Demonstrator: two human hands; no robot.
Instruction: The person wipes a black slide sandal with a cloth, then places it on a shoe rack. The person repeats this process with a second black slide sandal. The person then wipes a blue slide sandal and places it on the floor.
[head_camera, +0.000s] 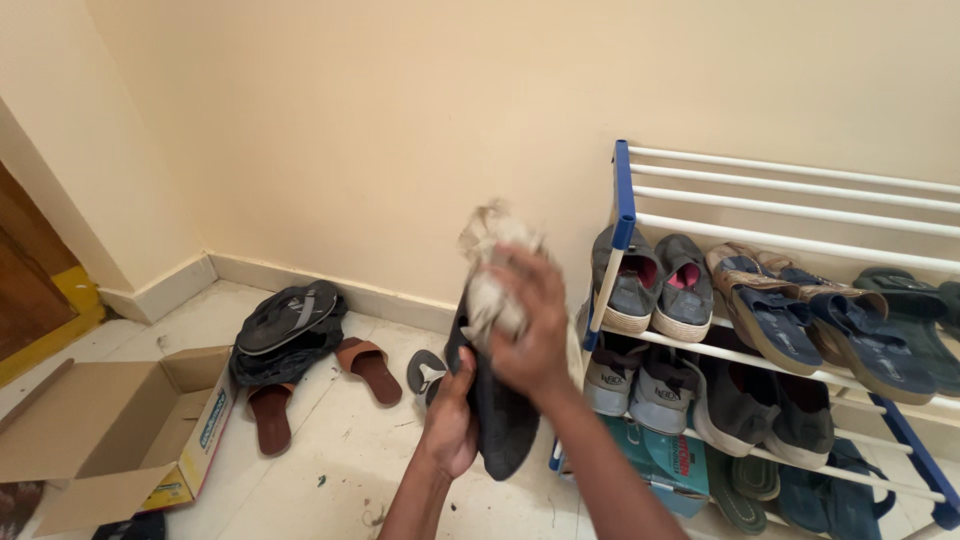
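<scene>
My left hand (449, 420) grips a dark grey shoe (500, 415) from below, holding it upright at the frame's centre. My right hand (530, 325) presses a crumpled beige cloth (492, 270) against the upper part of that shoe. Both hands are raised in front of the left end of a shoe rack (624, 215) with white bars and blue posts.
The rack holds grey slip-ons (655, 285), blue sandals (790, 315), dark shoes (760, 405) and a teal box (660, 455). On the tiled floor lie brown sandals (368, 368), a pile of dark footwear (288, 330) and an open cardboard box (120, 425). A wooden door (25, 280) is at left.
</scene>
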